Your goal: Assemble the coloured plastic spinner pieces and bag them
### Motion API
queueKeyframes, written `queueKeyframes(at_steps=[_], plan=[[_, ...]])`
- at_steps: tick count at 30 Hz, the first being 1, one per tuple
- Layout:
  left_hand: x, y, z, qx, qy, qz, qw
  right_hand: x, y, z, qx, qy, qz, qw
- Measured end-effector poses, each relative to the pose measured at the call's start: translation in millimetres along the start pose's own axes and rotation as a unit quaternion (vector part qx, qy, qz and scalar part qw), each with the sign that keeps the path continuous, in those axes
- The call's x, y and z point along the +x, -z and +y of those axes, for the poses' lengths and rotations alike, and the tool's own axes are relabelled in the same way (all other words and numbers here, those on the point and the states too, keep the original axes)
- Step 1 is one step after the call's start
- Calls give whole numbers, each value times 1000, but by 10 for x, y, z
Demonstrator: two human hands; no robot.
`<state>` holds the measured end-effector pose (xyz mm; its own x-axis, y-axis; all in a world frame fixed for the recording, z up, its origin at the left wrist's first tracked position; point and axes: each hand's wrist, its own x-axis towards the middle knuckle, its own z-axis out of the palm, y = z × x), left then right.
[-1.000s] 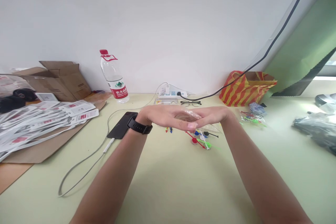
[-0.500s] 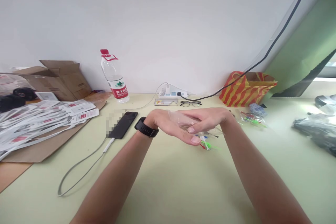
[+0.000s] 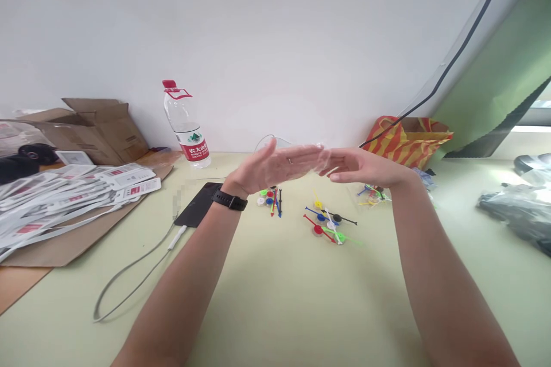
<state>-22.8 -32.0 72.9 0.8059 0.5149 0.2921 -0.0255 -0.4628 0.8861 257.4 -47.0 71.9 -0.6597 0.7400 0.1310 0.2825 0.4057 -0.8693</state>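
A thin clear plastic bag (image 3: 303,163) lies across the palm and fingers of my left hand (image 3: 267,167). That hand is stretched out flat, its thumb apart and pointing up; a black watch band (image 3: 230,199) circles the wrist. My right hand (image 3: 370,167) meets the bag's right end with curled fingers, its thumb lower and partly apart. Below the hands, several coloured plastic spinners with arrow pointers (image 3: 330,225) lie loosely grouped on the table. Farther left, a second cluster of small discs and arrows (image 3: 270,199) sits under my left hand.
A phone (image 3: 198,205) with a white cable lies left. Behind it stand a large water bottle (image 3: 193,132) and a cardboard box (image 3: 99,132). White badges (image 3: 77,195) are piled at far left. A striped bag (image 3: 404,140) and bagged coloured parts (image 3: 372,195) are at right.
Both hands have lifted and spread apart from their crossed position, with the clear bag now stretched out between them. The spinners and arrows beneath have come into view.
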Motion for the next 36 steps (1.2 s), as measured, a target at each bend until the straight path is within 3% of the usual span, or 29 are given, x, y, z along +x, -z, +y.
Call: queueKeyframes(at_steps=[6, 9, 14, 16, 21, 24, 30, 36], plan=[[47, -9, -84, -9, -56, 94, 994, 60, -10, 8, -79, -17, 39, 996], [69, -24, -106, -12, -40, 127, 991, 65, 5, 13, -78, -19, 46, 996], [27, 37, -132, -61, -2, 133, 989, 9, 47, 67, -86, -45, 25, 995], [-14, 84, -151, -95, 28, 108, 989, 11, 48, 88, -97, -45, 43, 993], [-84, 142, -202, -157, 96, -11, 983, 86, -7, 65, -77, 24, 171, 982], [-80, 130, -217, -194, 112, -40, 974, 115, -42, 33, -79, 45, 201, 975], [-64, 141, -252, -229, 132, -39, 964, 129, -45, 41, -121, 25, 194, 973], [-83, 204, -473, -315, 126, -104, 935, 181, -69, 64, -175, 34, 203, 963]])
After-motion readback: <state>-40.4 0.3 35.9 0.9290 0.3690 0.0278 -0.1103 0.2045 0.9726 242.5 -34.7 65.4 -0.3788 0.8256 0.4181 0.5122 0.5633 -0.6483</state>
